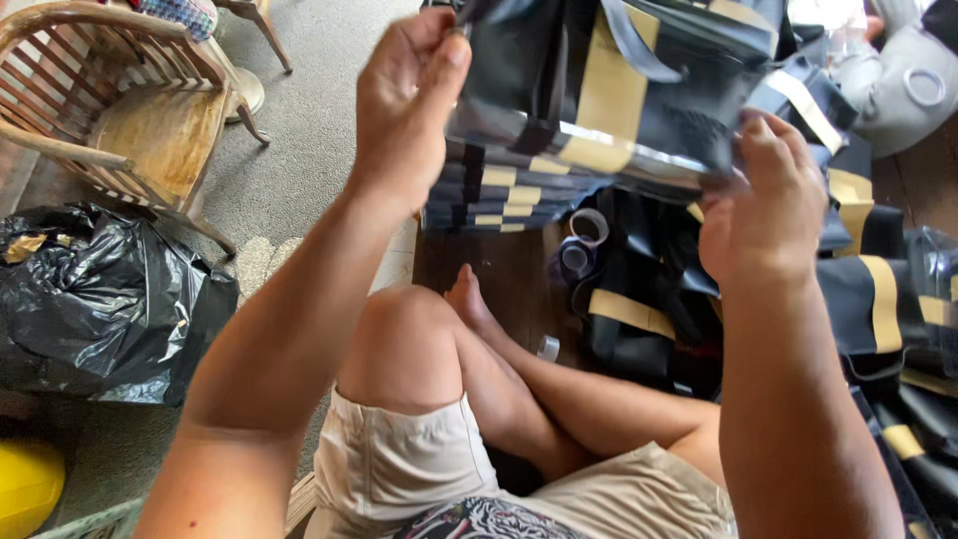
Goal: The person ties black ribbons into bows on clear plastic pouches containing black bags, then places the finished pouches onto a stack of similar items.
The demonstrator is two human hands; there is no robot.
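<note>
Black bag w/ tan stripes (609,100) is held up over the stack of folded bags (489,190). Left hand (404,105) pinches its top left edge, right hand (763,215) is clamped on the lower right corner. Best to keep both grips taut & level, edges squared above the stack, I'd say.

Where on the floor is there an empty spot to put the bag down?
The grey carpet between the wooden chair and the left hand is bare. A narrow strip of dark floor shows by the foot. To the right it is crowded: black-and-tan bags lie heaped, and tape rolls sit beside them.
</note>
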